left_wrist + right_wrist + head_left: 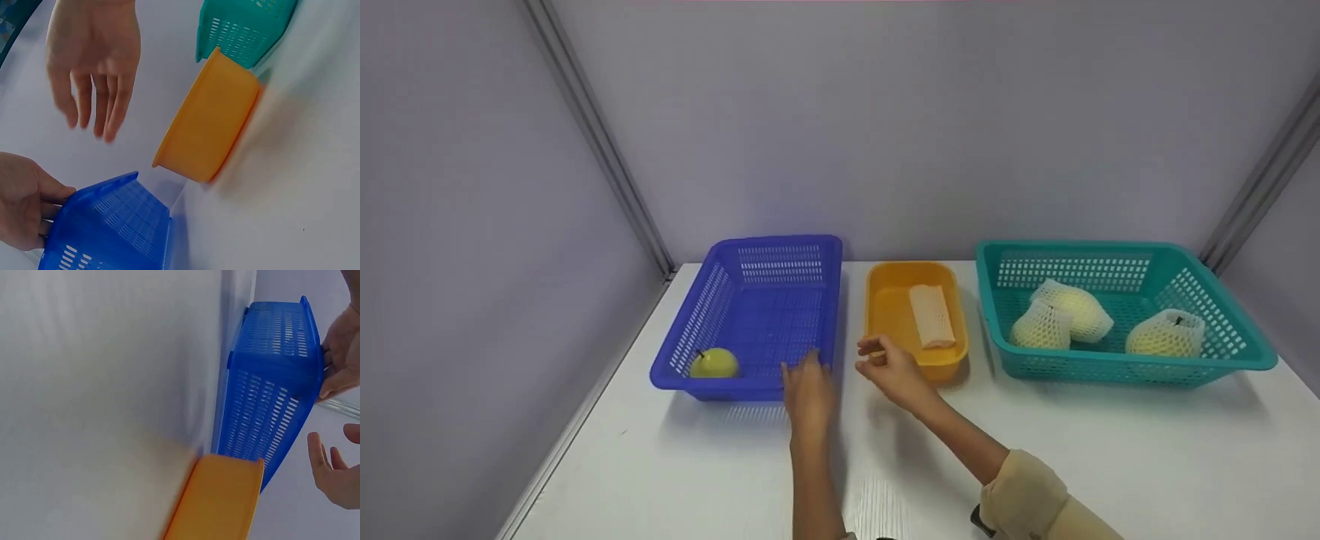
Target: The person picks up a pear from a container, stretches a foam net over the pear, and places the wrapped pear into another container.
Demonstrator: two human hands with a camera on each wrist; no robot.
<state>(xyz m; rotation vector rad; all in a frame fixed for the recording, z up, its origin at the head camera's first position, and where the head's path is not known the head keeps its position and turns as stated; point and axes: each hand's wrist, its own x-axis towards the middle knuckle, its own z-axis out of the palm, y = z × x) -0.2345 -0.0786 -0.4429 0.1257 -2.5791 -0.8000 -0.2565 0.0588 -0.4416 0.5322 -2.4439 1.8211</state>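
My left hand (810, 391) reaches over the near right corner of the blue basket (744, 383). Its fingertips dip inside the rim, partly hidden there, and I see nothing held. A bare yellow-green pear (715, 364) lies in that basket's near left corner. My right hand (896, 376) hovers between the blue basket and the orange tub (915, 358), its fingers loosely bent around nothing. In the left wrist view the right hand (95, 67) hangs with its fingers pointing down. Inside the tub lies a flat, pale foam net sleeve (932, 316).
On the right stands a teal basket (1110, 365) holding a netted pear (1166, 335) and two other net-wrapped fruits (1072, 310). All three containers sit in a row on the white table (720, 472), near the grey back wall (885, 135).
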